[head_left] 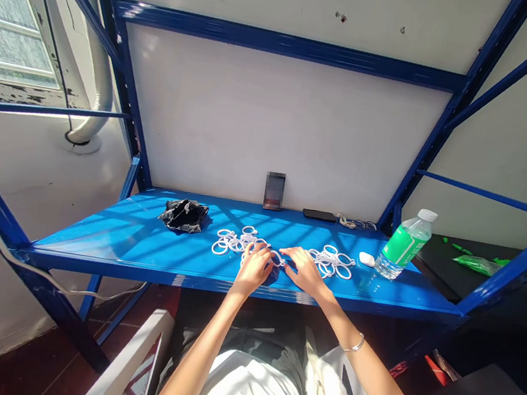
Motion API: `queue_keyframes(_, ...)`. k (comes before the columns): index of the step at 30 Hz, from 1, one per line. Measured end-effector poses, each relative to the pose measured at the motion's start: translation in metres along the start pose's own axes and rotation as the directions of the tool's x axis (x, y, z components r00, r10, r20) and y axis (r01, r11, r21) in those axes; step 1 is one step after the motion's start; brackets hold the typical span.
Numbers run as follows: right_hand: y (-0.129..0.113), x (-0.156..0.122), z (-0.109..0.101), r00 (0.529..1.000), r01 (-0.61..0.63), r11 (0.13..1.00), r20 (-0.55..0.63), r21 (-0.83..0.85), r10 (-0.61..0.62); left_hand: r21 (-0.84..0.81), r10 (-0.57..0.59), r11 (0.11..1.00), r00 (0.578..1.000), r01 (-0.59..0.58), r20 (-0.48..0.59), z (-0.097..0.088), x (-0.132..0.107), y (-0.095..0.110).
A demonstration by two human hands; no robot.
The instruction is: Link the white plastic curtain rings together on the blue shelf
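Note:
On the blue metal shelf (117, 240) lie two heaps of white plastic rings: one pile (231, 242) left of centre, another pile (335, 263) to the right. My left hand (253, 267) and my right hand (301, 268) meet between them, fingers curled and pinching a white ring piece (277, 258) that spans both hands. Both wrists rest near the shelf's front edge. A thin bracelet circles my right wrist.
A crumpled black bag (184, 215) lies at the left back. A dark phone (274, 190) leans on the wall; another flat phone (319, 215) lies nearby. A green-labelled water bottle (405, 244) and a small white object (367, 259) stand right. Blue rack posts frame both sides.

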State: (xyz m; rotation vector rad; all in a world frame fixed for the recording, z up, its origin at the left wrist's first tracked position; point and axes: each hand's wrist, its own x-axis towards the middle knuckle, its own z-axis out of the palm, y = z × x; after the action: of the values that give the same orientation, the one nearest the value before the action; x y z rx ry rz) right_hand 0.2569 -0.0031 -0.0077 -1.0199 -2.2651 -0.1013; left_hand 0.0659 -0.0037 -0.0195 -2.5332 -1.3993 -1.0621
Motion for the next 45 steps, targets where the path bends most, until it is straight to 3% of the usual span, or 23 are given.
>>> queue_keyframes(6, -0.001, -0.001, 0.0, 0.996, 0.088, 0.996, -0.021, 0.029, -0.088, 0.005, 0.028, 1.0, 0.999, -0.028, -0.032, 0.003, -0.001, -0.003)
queue_keyframes(19, -0.002, -0.001, 0.001, 0.988, 0.021, 1.0, -0.151, -0.019, -0.023, -0.094, 0.084, 0.992, 0.995, -0.089, -0.057, 0.0, -0.002, -0.004)
queue_keyframes(25, -0.001, -0.002, 0.001, 0.988, 0.017, 1.0, -0.152, 0.019, -0.014, -0.216, 0.033, 0.975, 0.997, -0.047, -0.067, -0.002, -0.003, -0.003)
queue_keyframes(34, -0.004, -0.001, -0.002, 0.994, 0.031, 0.997, -0.109, 0.068, -0.023, -0.276, 0.02, 0.961, 0.998, -0.035, -0.058, -0.003, -0.003, -0.004)
queue_keyframes(40, -0.002, -0.001, -0.001, 0.993, 0.047, 0.994, -0.11, 0.095, -0.036, -0.255, 0.072, 0.962, 0.992, -0.096, -0.102, -0.009, -0.004, -0.002)
queue_keyframes(45, -0.004, -0.001, -0.004, 0.994, 0.065, 0.995, -0.093, 0.07, -0.059, -0.213, 0.066, 0.974, 0.996, -0.079, -0.067, -0.01, -0.004, -0.001)
